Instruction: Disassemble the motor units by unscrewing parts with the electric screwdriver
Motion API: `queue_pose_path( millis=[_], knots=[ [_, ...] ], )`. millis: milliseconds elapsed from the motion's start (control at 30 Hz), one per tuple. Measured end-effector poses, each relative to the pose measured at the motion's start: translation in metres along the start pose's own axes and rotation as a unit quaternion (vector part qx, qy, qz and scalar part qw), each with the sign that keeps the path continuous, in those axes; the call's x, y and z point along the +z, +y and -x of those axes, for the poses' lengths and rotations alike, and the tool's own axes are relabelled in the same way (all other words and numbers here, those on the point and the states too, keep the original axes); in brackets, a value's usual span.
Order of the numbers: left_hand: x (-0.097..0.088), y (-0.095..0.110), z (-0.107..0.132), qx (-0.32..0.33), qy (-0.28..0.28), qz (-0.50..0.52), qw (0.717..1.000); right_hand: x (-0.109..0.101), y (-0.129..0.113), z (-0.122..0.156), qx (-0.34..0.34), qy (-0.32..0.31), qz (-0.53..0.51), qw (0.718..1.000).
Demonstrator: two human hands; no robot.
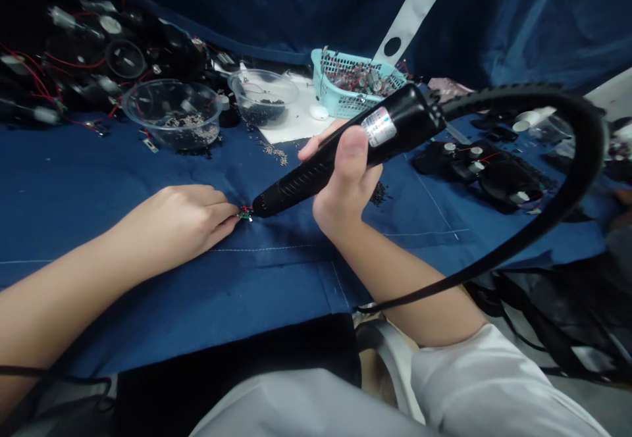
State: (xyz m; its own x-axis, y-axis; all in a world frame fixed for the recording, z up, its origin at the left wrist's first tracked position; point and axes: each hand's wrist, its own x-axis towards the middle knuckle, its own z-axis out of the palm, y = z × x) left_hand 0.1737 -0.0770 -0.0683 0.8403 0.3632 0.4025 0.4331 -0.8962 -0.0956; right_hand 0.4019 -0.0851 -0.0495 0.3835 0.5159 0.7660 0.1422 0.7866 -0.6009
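Your left hand (193, 220) pinches the small green circuit board (245, 215) — steady the black cylindrical corded tool (297, 185) your right hand (344, 192) clasps.

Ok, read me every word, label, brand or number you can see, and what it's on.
No text is readable.
Silver label on the black tool in the right hand: printed, but too small and blurred to read.

Dark blue fabric (276, 9) hangs behind the far edge of the table (276, 285) — brighter toward the right corner — and greyish floor (592, 399) shows lower right.
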Motion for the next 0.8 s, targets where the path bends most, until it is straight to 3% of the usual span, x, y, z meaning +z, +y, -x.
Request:
queue_pose_path(
  millis=[300, 567, 800],
  knots=[
    [-0.002, -0.009, 0.002, 0.016, -0.030, 0.034, 0.999, -0.005, 0.006, -0.001, -0.029, -0.048, -0.102, 0.993],
    [-0.009, -0.007, 0.000, 0.025, -0.050, 0.012, 0.998, -0.004, 0.010, 0.001, -0.069, -0.045, -0.089, 0.993],
    [-0.003, -0.012, 0.004, -0.003, -0.032, 0.069, 0.997, -0.004, 0.009, 0.000, -0.090, -0.035, -0.067, 0.993]
  ],
)
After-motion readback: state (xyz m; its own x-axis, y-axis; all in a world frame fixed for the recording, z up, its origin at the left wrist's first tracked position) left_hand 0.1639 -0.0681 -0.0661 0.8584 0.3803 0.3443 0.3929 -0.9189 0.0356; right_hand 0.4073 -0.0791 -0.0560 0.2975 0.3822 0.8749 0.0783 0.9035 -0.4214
